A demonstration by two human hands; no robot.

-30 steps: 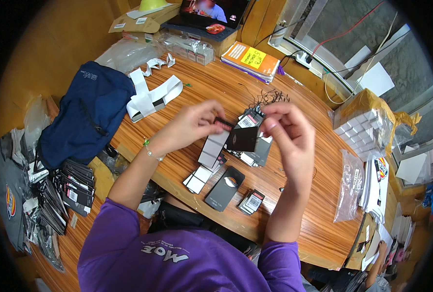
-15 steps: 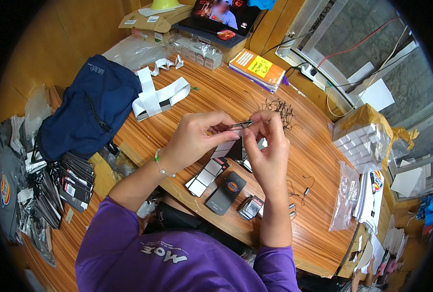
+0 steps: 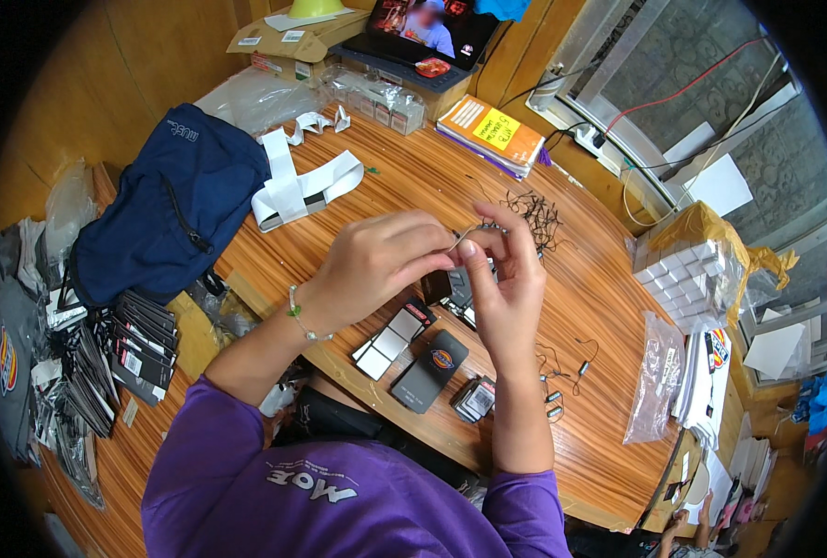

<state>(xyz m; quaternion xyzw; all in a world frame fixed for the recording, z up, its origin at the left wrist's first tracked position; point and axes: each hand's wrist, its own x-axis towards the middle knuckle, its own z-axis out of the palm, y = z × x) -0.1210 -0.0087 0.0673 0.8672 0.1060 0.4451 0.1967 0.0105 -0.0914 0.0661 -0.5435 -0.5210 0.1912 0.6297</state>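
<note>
The pinched thin piece (image 3: 465, 235) slants lengthwise forward-right.

I see both forearms (image 3: 260, 365) angled inward, the left grip (image 3: 374, 256) knuckles up with fingers pinched together, the right grip (image 3: 509, 293) just beside it, thumb raised toward bent fingers.

A thin item (image 3: 463, 238), mostly hidden by pinching fingers (image 3: 429, 244)
Too little shows between left hand (image 3: 372, 260) and right hand (image 3: 506, 288) to identify it; both cover part of the dark cards (image 3: 460, 298) beneath. Far off, the upper edge cuts the laptop screen (image 3: 465, 37), its figure's (image 3: 427, 39) head blurred. Near right, the lower edge crops a co-worker's arms (image 3: 672, 534).
</note>
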